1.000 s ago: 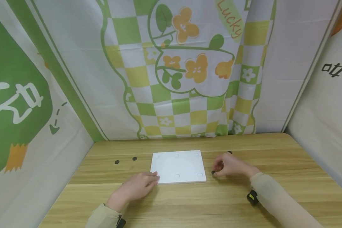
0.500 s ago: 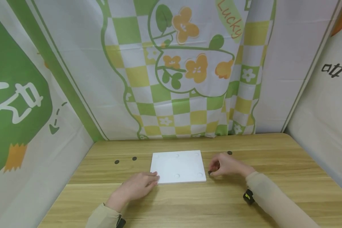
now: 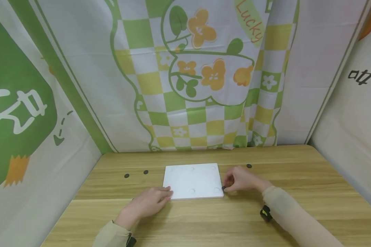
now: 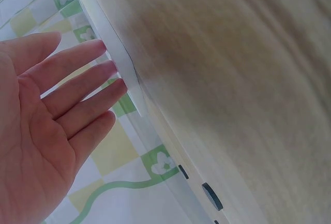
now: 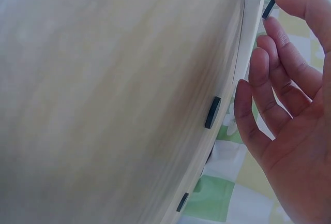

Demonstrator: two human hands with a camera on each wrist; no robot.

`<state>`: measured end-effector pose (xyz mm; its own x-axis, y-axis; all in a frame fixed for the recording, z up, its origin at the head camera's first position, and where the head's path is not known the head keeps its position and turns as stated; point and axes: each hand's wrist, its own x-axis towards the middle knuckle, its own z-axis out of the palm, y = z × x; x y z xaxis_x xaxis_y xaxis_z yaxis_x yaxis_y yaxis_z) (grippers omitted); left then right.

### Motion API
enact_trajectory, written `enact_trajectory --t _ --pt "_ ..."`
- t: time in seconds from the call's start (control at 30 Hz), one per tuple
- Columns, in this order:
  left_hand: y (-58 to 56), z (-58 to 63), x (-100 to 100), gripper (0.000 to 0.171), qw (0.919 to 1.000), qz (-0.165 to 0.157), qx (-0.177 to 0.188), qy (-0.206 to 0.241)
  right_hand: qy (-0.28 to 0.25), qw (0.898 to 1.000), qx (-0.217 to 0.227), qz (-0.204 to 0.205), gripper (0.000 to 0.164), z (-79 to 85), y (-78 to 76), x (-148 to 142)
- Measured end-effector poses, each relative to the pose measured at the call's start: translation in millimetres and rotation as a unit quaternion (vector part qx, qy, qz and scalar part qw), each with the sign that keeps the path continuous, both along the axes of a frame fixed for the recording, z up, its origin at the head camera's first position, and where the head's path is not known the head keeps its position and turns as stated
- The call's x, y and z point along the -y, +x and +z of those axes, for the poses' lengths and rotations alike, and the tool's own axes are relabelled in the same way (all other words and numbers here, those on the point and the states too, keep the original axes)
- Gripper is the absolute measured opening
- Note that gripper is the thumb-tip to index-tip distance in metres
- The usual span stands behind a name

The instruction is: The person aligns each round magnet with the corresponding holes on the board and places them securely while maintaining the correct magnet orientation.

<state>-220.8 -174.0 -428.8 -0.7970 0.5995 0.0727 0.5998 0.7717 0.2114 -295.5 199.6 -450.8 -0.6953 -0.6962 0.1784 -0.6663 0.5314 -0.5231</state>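
Observation:
A flat white rectangular board point(image 3: 204, 180) with several shallow round marks on its face lies on the table. My left hand point(image 3: 153, 200) rests its fingertips on the board's front left corner; in the left wrist view the fingers point(image 4: 83, 84) stretch out straight to the board's edge point(image 4: 121, 69). My right hand point(image 3: 241, 180) pinches a small black disc point(image 3: 224, 188) beside the board's right edge. The right wrist view shows this disc point(image 5: 268, 8) between thumb and index fingertip, tilted, close to the white board point(image 5: 252, 32). The other fingers of that hand are loosely bent.
Two black discs point(image 3: 126, 175) point(image 3: 146, 172) lie on the wooden table point(image 3: 191, 223) left of the board. Another disc point(image 3: 249, 166) lies behind the right hand; the right wrist view also shows a disc point(image 5: 212, 113) nearer that hand. A patterned curtain point(image 3: 191, 120) hangs at the back.
My right hand has moved left with the pinched disc, from apart from the board to its right edge. The disc behind that hand has come fully into sight. The left hand stays put.

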Motion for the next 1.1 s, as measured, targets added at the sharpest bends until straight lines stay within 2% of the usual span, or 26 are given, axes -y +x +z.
enact_trajectory --t 0.53,0.8,0.97,1.1 --pt "0.2 1.0 0 0.031 1.0000 0.001 0.008 0.004 0.012 1.000 0.016 0.000 0.013 2.6 -2.9 15" --pt "0.2 0.1 1 0.031 1.0000 -0.004 0.000 0.002 0.019 1.000 0.024 0.006 0.012 6.3 -2.0 20" --pt "0.0 -0.4 1 0.031 1.0000 -0.001 -0.001 0.002 0.008 1.000 0.012 0.024 0.011 4.3 -3.2 22" --pt "0.6 0.5 1 0.031 1.0000 -0.002 -0.001 0.003 0.015 1.000 0.011 0.022 0.011 2.6 -4.3 24"
